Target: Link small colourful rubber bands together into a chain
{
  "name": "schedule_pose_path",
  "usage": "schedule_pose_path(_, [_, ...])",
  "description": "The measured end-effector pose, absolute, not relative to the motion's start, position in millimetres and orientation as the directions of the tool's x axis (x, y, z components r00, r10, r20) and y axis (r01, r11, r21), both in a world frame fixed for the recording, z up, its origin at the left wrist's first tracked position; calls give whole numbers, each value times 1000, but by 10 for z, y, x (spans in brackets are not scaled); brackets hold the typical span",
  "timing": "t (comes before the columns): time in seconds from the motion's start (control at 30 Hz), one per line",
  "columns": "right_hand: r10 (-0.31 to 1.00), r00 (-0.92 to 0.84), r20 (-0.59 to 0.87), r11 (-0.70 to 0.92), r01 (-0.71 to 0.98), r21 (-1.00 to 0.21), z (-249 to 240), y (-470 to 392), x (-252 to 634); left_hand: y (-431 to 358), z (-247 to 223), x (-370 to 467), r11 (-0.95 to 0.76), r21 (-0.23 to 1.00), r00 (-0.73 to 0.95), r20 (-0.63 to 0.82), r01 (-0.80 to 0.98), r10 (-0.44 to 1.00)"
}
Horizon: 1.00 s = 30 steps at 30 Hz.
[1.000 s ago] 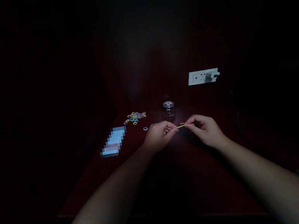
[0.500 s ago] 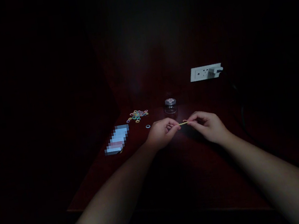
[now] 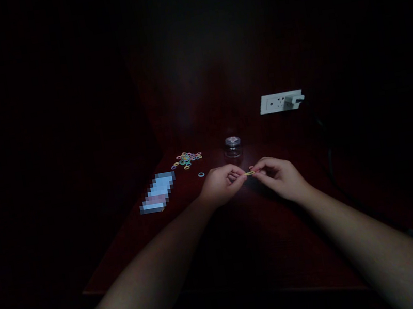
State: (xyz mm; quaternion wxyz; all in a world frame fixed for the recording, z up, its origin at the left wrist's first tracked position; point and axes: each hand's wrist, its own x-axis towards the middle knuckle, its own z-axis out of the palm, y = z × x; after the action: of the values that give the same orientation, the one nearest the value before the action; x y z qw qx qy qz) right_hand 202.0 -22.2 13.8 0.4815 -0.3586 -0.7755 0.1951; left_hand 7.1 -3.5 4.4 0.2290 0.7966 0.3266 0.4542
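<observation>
A small yellow band (image 3: 249, 173) is pinched between both hands over the dark red table (image 3: 219, 236). My left hand (image 3: 223, 183) grips its left end between thumb and fingertips. Its right end is in the closed fingertips of my right hand (image 3: 281, 176). A small pink band (image 3: 251, 167) shows just behind, by the right fingertips; whether it is held cannot be made out. Beyond the hands stands a clear jar with a lid (image 3: 233, 147). A single pale blue band (image 3: 201, 174) lies left of my left hand.
Several coloured bands (image 3: 187, 159) lie in a pile at the back left. A phone-like object with a blurred bright face (image 3: 158, 192) rests near the left edge. On the back wall is a white socket (image 3: 280, 102) with a plug and dark cable.
The hands have come slightly closer together, and the yellow band, taut and thin before, now looks like a slack loop. The whole view has shifted a little.
</observation>
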Motion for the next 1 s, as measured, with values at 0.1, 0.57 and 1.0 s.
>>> schedule_pose_path(0.1, [742,-280,609,668,388,-635,146,-227,2022,-44,56,74,-686,658,371,580,311,725])
schedule_pose_path(0.57, [725,-297,622,687,388,-615,151,-254,2009,-58,70,80,-701,639,385,589,317,711])
schedule_pose_path(1.0, [717,-315,622,696,388,-604,154,-266,1992,-75,75,106,-698,644,386,585,312,713])
